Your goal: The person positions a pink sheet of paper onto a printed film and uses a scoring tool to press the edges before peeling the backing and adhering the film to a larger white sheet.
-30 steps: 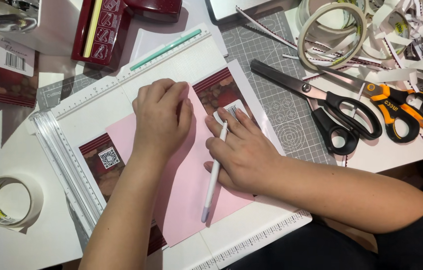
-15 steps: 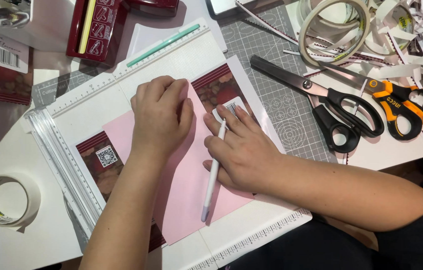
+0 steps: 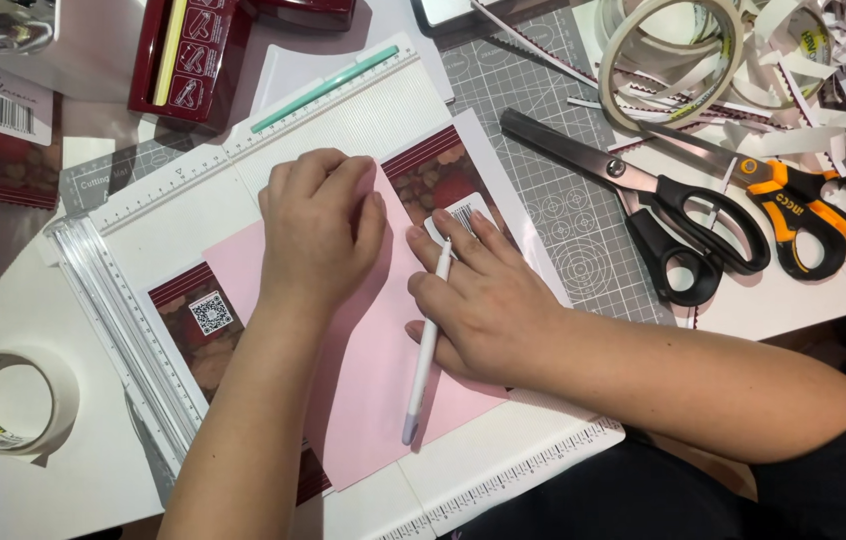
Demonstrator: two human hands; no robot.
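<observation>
2 bare forearms in view, no watch, rings or bracelets visible on the left hand [image 3: 318,235] or the right hand [image 3: 488,300]. Fingernails short and unpainted. Dark, near-black clothing shows at the lower right edge of the frame.

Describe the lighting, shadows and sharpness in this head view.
Head view: even overhead light, sharp across the frame; the tape roll casts a short soft shadow to its lower right; the left hand and right hand shade the pink paper faintly; mild glare on the black scissors blades.
</observation>
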